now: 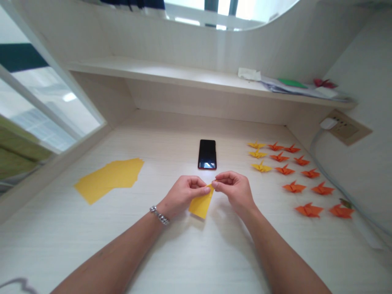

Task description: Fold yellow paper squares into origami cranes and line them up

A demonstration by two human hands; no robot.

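Between my two hands is a folded piece of yellow paper (201,205), held just above the desk. My left hand (186,191) pinches its upper left part between thumb and fingers, and a chain bracelet circles that wrist. At the paper's top right corner, the thumb and fingertips of my right hand (235,188) are closed on it. The lower part of the paper hangs toward me. Exact folds near the fingertips are hidden. A fanned stack of yellow paper sheets (110,177) lies to the left of my hands.
A dark phone (207,154) lies just beyond my hands. Yellow paper cranes (261,167) and several orange paper cranes (294,187) stand in rows at the right. A cable (324,173) runs from a wall socket (347,127) down the right side. Papers (300,87) lie on the shelf above.
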